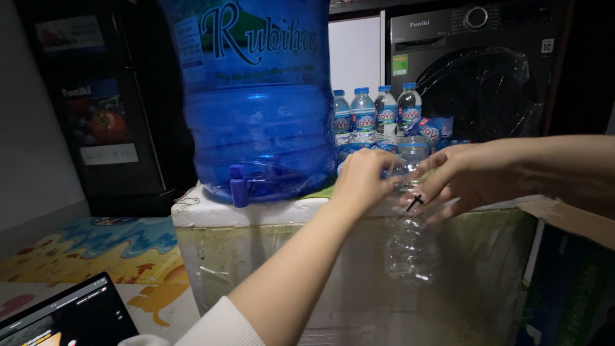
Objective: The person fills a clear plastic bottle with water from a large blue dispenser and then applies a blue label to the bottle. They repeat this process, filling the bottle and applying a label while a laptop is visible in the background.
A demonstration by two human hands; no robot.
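While both arms reach in from the lower left and the right, an empty clear plastic bottle hangs upright between the two hands, in front of a white foam box that serves as a worktop. The left hand is closed around the bottle's upper part, fingers curled over the neck from the left, and the right hand meets it from the other side, fingers spread and pressed against the shoulder of the bottle, one of them bearing a small dark cross mark. Below the hands the bottle's thin ribbed body shows, see-through and glinting, with the box's stained, film-wrapped front visible through it. On top of the box, to the left of the hands, stands a large blue translucent water jug with a small blue tap at its base. Behind the hands a group of small water bottles with blue caps stands close together. At the lower left lies a dark tablet.
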